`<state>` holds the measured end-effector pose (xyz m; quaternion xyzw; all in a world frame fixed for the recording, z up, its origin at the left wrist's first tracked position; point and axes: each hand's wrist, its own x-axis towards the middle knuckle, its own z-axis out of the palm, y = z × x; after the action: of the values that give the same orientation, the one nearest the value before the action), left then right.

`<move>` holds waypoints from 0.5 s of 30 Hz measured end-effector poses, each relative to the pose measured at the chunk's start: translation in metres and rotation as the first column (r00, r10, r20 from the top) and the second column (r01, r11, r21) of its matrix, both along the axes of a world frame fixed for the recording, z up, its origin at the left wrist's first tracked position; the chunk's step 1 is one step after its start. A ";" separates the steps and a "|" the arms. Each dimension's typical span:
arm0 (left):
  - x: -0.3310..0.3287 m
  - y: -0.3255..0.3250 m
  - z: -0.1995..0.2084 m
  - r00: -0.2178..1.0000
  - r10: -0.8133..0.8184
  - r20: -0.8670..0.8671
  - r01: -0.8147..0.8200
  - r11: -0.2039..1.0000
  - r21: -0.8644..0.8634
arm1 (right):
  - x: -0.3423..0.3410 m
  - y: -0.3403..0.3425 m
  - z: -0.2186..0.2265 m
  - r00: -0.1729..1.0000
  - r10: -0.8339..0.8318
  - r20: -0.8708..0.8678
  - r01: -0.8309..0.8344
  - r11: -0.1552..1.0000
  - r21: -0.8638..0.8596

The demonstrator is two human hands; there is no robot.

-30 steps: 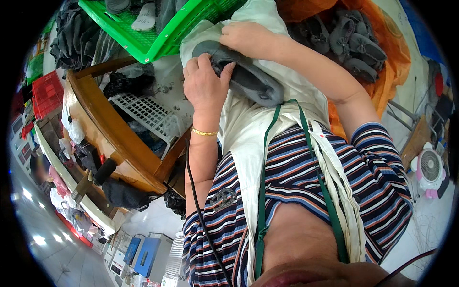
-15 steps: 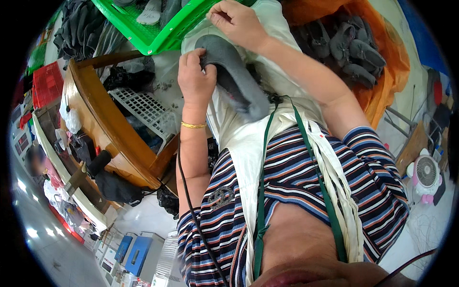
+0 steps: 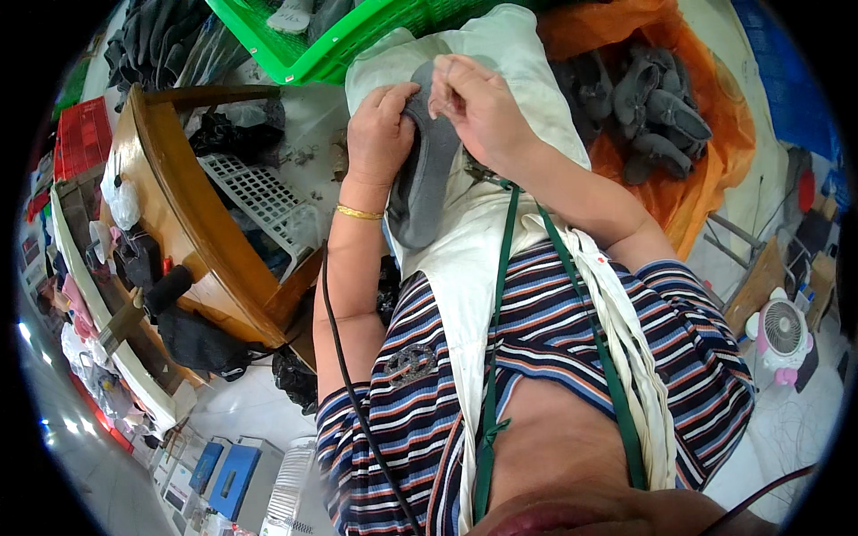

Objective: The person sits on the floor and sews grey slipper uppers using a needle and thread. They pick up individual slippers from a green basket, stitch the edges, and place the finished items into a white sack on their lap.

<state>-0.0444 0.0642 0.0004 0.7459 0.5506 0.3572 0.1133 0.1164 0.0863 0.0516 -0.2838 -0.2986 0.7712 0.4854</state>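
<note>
The grey shoe [image 3: 434,174] looks like matt, soft cloth, the white apron [image 3: 547,116] creased cloth; the green crate [image 3: 304,68] glossy plastic, the brown panel [image 3: 192,223] shiny varnished wood, the bracelet [image 3: 359,213] gleaming gold-coloured metal.

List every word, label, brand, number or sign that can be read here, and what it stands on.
None can be read clearly.
Pale sole in the green basket: any marking is too small to read.
Blue panel at lower left: any label is too small to read.
Gray shoe in the left hand: no lettering visible.
</note>
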 end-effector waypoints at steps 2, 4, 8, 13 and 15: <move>0.000 0.001 -0.003 0.999 -0.031 -0.020 0.031 0.999 0.005 | 0.007 -0.003 -0.004 1.000 0.008 -0.015 -0.007 1.000 0.018; 0.003 0.002 -0.002 0.996 -0.067 -0.056 0.069 0.997 0.037 | 0.011 -0.010 -0.005 1.000 -0.024 -0.003 0.024 0.998 0.066; 0.014 -0.005 -0.010 0.978 -0.101 -0.182 0.110 0.993 0.041 | 0.021 -0.023 -0.014 0.993 -0.038 0.116 0.020 0.988 0.152; 0.031 -0.013 -0.029 0.957 -0.221 -0.188 0.229 0.973 0.024 | 0.035 -0.063 0.000 0.901 0.004 0.433 -0.166 0.927 0.337; 0.036 -0.014 -0.028 0.959 -0.241 -0.147 0.242 0.970 -0.012 | 0.042 -0.066 -0.001 0.885 0.010 0.466 -0.197 0.914 0.355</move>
<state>-0.0086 0.0498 -0.0271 0.8321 0.4612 0.2865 0.1129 0.1588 0.0205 0.0502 -0.3365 -0.5671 0.6328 0.4060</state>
